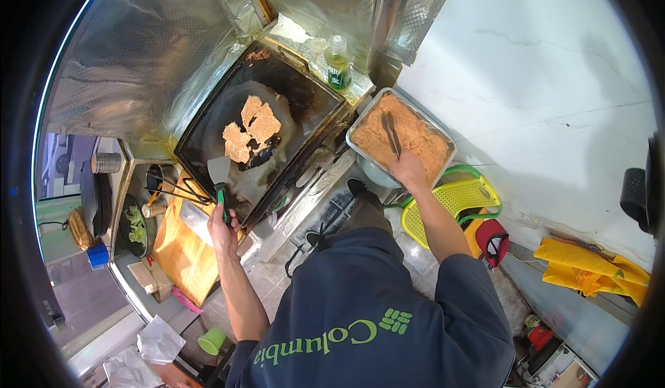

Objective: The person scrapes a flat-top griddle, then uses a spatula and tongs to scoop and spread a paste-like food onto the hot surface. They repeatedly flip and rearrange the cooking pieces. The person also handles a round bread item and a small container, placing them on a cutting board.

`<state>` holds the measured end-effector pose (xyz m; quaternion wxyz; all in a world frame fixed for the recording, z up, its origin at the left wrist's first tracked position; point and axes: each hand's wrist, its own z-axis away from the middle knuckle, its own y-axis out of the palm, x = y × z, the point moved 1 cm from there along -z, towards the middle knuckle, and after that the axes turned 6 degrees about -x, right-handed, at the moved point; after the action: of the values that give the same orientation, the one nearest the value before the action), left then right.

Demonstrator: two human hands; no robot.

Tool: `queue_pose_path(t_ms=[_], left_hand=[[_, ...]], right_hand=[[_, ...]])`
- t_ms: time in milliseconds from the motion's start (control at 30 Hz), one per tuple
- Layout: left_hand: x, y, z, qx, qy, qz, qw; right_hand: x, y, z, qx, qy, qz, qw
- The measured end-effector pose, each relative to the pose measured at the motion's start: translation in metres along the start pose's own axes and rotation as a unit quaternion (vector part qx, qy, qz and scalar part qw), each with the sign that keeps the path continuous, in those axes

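My left hand (222, 231) is closed around the green and black handle of a spatula (219, 170). Its broad metal blade is at the near left part of a dark griddle (302, 90), close to the food. Several flat, light brown pieces (260, 121), perhaps meat, lie mid-griddle beside a charred patch. On the right, a deep metal tray (454, 143) is filled with orange-brown, paste-like food (423, 141). My right hand (410, 168) grips dark tongs (390, 130) over this tray, their far ends at the food's surface. Whether the tips pinch anything cannot be made out.
An oil bottle (337, 62) stands on the ledge behind the griddle, against foil-covered walls (138, 62). A wooden board (181, 249) and a bowl of leafy greens (134, 226) are to the left. A yellow-green chair (454, 208) stands right of my legs, near a red cap (490, 241).
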<state>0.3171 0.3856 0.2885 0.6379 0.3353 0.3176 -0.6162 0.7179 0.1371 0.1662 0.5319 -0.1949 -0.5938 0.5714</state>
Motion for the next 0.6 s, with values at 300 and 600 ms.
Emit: queue_pose_path(t_ms=[300, 600], left_hand=[[0.000, 0.002, -0.005, -0.001, 0.004, -0.001, 1.000], [-0.004, -0.006, -0.015, -0.003, -0.003, 0.014, 1.000]], right_hand=[[-0.018, 0.013, -0.016, 0.070, 0.101, -0.171, 0.977], [-0.060, -0.003, 0.038, 0.004, 0.196, -0.391, 0.899]])
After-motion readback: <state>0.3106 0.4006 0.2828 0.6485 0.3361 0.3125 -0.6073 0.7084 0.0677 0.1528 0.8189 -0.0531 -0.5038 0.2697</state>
